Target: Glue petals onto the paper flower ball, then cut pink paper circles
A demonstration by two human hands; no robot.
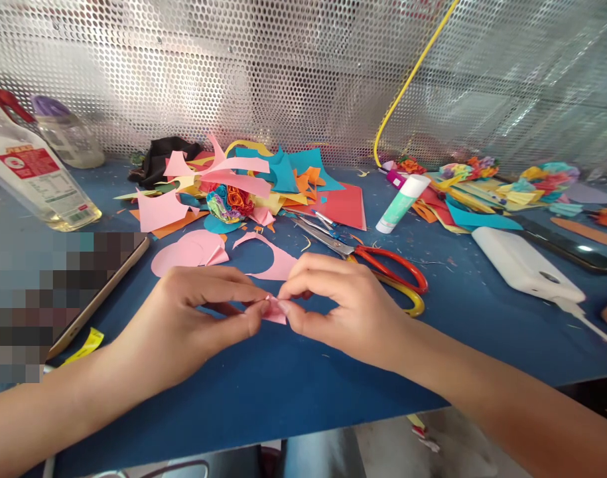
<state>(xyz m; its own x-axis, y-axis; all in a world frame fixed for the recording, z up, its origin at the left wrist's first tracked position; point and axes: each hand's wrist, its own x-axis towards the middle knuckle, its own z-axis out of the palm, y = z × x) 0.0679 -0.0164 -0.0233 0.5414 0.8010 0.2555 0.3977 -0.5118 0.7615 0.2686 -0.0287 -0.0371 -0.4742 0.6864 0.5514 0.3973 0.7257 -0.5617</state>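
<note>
Blue matting is covering the worktable (293, 385) in front of us, and a perforated metal screen (263, 66) is closing off the whole top of the frame. At the centre of the picture we are pinching a small pink paper piece (274, 311) between both hands: our left hand (194, 318) is closing thumb and forefinger on its left edge, our right hand (337, 309) is gripping its right edge with narrow fingertips, and the piece is hovering just above the mat.

We are judging the folding to be in its early part: the piece is looking creased and bunched, but how many folds it carries is too small to tell. Just above our hands, cut pink paper shapes (198, 252) are lying flat, so the cutting for this piece appears done. Right of them, red-handled scissors (373, 255) are resting untouched, with a glue stick (401, 202) lying tilted beyond them, capped as far as we can see.

Further up, a heap of coloured paper scraps (263, 176) is holding a finished multicoloured paper flower (228, 201), and more paper flowers (487, 169) are lying at the upper right. A white power bank (525, 265) is sitting at the right, a clear bottle (32, 172) at the upper left and a tablet (104, 285) at the left.
</note>
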